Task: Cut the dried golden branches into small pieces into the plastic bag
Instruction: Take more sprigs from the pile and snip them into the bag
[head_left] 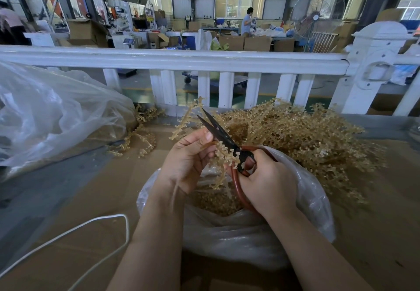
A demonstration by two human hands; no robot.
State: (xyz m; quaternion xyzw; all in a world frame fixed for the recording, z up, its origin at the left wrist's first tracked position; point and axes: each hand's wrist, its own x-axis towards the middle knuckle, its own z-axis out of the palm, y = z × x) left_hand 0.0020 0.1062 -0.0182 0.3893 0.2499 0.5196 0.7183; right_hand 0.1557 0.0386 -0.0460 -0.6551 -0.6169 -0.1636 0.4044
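Note:
My left hand point(189, 157) pinches a golden branch point(188, 117) whose knobbly twigs fan up and to the left. My right hand point(269, 180) grips the red handles of black scissors point(219, 132). The blades are parted and point up past the branch, right beside my left thumb. Both hands hover over an open clear plastic bag point(238, 236) with a layer of small golden pieces point(213, 201) inside. A big heap of uncut golden branches point(302, 138) lies behind the bag to the right.
Brown cardboard point(95, 211) covers the worktop. A large crumpled clear plastic sheet point(52, 111) fills the left, with loose golden twigs point(141, 138) beside it. A white cord point(91, 233) loops at lower left. A white railing point(172, 59) runs across behind the table.

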